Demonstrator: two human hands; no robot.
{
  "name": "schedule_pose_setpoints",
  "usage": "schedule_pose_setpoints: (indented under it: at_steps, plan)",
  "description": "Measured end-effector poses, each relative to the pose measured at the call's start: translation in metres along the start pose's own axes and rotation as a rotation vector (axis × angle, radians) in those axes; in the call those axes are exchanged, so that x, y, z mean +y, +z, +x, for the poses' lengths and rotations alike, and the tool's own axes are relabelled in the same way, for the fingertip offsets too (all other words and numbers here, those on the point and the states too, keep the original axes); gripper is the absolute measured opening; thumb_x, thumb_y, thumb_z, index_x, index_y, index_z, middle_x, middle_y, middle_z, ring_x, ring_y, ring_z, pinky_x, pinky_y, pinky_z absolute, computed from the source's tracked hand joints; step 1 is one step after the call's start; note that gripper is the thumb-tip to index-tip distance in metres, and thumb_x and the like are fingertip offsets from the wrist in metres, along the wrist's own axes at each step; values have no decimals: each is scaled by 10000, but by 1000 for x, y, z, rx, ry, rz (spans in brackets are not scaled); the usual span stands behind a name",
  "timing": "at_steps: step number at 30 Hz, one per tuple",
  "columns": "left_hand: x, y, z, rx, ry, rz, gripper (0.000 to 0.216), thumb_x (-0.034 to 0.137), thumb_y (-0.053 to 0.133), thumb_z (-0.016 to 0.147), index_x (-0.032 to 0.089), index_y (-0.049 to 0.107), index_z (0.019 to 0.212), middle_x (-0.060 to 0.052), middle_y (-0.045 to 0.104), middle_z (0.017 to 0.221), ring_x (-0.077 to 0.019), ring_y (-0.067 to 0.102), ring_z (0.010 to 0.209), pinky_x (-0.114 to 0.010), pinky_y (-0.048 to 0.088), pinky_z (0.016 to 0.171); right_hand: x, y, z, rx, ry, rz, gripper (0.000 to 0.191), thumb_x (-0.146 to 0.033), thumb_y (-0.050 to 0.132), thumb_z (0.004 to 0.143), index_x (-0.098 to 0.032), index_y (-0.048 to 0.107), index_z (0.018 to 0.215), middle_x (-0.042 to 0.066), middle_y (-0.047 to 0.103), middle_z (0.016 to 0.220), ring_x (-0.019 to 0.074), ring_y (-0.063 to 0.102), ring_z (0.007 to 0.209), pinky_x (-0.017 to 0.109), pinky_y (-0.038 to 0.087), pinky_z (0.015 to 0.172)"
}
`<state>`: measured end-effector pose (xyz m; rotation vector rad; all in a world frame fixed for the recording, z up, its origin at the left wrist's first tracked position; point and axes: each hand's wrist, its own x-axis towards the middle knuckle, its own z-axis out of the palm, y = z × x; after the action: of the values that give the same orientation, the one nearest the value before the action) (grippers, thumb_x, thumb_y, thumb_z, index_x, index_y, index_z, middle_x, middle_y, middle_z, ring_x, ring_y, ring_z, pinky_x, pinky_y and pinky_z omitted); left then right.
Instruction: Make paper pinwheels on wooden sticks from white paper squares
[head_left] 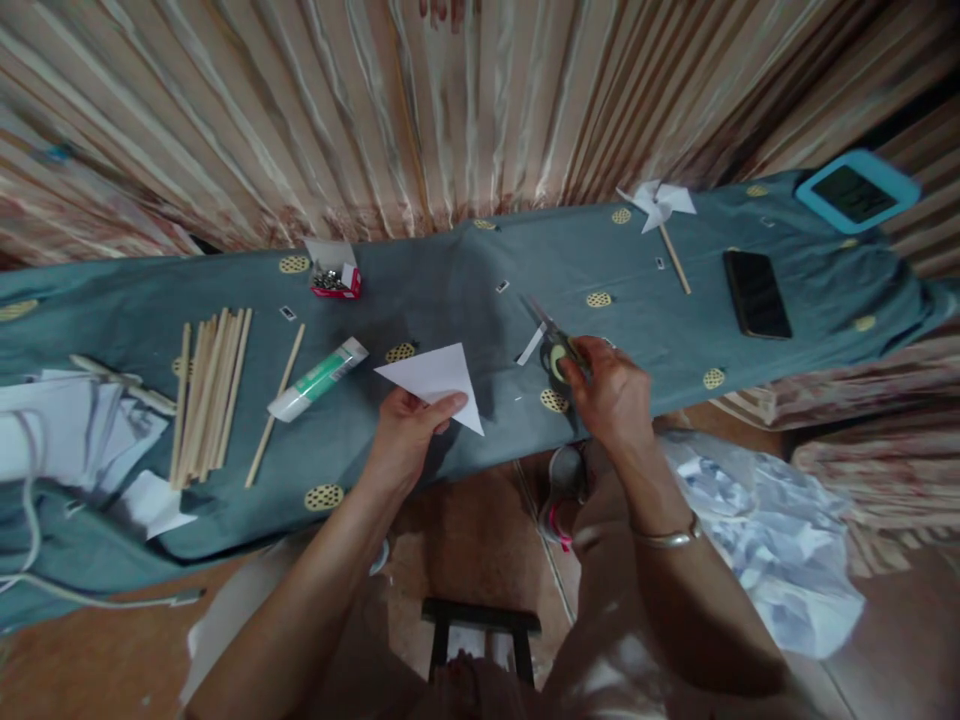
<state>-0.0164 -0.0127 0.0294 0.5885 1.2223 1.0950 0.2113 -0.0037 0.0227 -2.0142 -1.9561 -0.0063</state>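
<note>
Pinched between the thumb and fingers of my left hand (411, 428) is a white paper triangle (442, 372), held over the front part of the table. My right hand (611, 390) is closed on a pair of scissors (559, 352) with green handles, their blades pointing away from me to the upper left. A thin white paper strip (532, 344) lies beside the blades. Left of the paper triangle rests a green and white glue tube (319, 380), lying across a single wooden stick (259, 455).
Several wooden sticks (210, 395) and white paper sheets (52, 425) lie at left, near a white cable (112, 603). Farther back are a small red box (337, 282) of metal pins, a paper pinwheel (658, 203), a phone (757, 293) and a blue-framed clock (859, 190). A plastic bag (772, 540) stands right.
</note>
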Motion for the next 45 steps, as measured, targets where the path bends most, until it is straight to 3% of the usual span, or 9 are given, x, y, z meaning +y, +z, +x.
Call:
schedule_pose_setpoints:
  at_steps: [6,8,11,14,18,23,34,41,45]
  plan:
    - [4,-1,-7,-84,50,18,347,275,884,502,148,600,657,96,460,467,-18,285,401,-185,185,408,-16,6,-6,-48,-102,-25,303,-291,538,937,-137,676,1160,143,751,992,289,687,882,346,492,758]
    - [4,-2,-9,-120,59,36,359,289,878,517,157,550,576,98,421,420,-20,287,380,-193,197,404,-9,5,-7,-19,-32,-76,289,-275,540,926,-136,693,1128,144,755,936,297,685,849,350,482,725]
    - [3,-5,-12,-132,72,67,350,301,864,527,155,546,522,53,505,419,-47,399,387,-201,293,419,9,2,-7,21,40,-138,247,-234,556,889,-140,721,1047,156,755,893,305,669,812,371,474,718]
    - [0,-7,-14,-112,70,32,288,287,856,516,135,628,606,11,619,501,-81,524,450,-205,406,476,17,2,-8,50,-4,-120,256,-191,532,877,-110,717,1035,183,743,989,325,647,906,419,483,820]
    - [-2,-8,-19,-104,25,-53,422,250,861,498,127,686,862,18,680,605,-89,586,509,-199,470,519,-2,8,-6,85,-151,-4,358,-175,439,930,-97,646,1211,192,670,1230,311,598,1086,441,466,955]
    - [-1,-8,-21,-96,-12,-83,582,232,853,508,114,671,1048,17,689,634,-89,605,535,-192,492,540,-34,23,3,-57,-362,-10,410,-247,433,972,-150,563,1348,183,496,1474,326,422,1370,495,380,1067]
    - [4,-13,-22,-101,-9,-95,604,234,854,520,118,660,1080,12,688,654,-90,605,553,-188,490,542,-1,23,7,34,-220,-78,248,-195,463,940,-127,698,979,164,725,1156,292,571,1178,432,382,982]
    - [4,-11,-24,-107,-16,-99,585,238,858,519,120,664,1059,19,679,644,-91,605,553,-195,494,553,15,13,5,71,-165,-82,247,-213,465,919,-157,706,925,142,738,1069,295,607,1064,418,424,904]
    - [3,-9,-23,-98,-18,-101,593,240,860,507,114,665,1052,19,675,630,-96,605,553,-201,489,550,11,17,15,116,-118,-10,309,-218,444,927,-143,683,1108,170,677,1252,310,594,1125,459,441,931]
